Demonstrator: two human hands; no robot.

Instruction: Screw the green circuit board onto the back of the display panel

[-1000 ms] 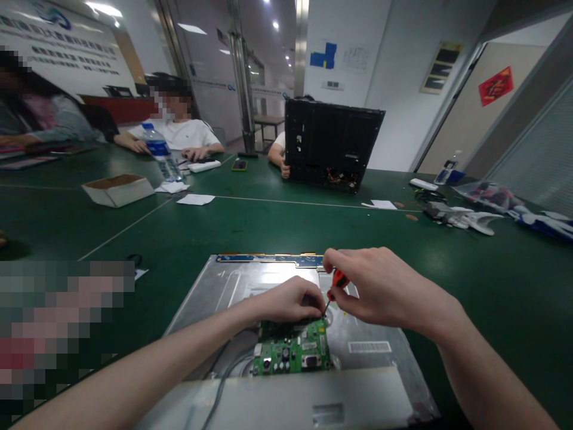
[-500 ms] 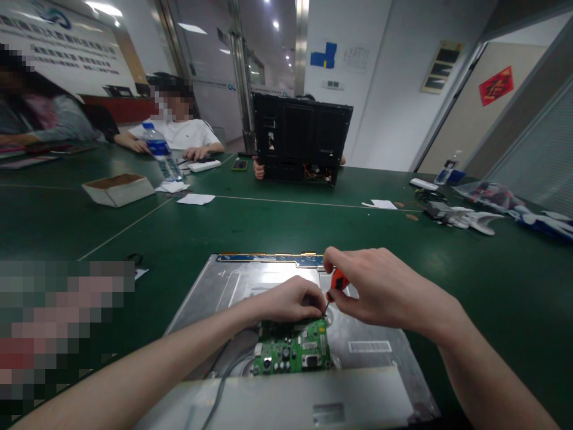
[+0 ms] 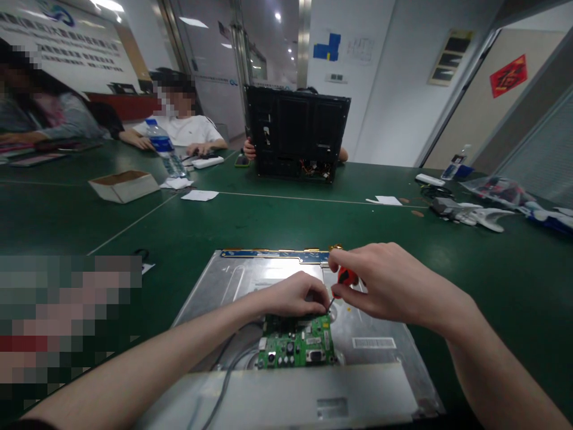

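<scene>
While the right hand [image 3: 394,286] is gripping the small orange-handled screwdriver [image 3: 345,277] in its fingertips, the blade is slanting down just left of it, onto the green rectangular circuit board [image 3: 298,347] lying under the curled-shut left hand [image 3: 295,295]. Slanted so, the tip is probably risking a slip across the components.

A cardboard box [image 3: 124,186] and water bottle [image 3: 164,148] sit far left on the green desk [image 3: 268,221]. Far centre stands a black monitor shell [image 3: 296,132].
</scene>
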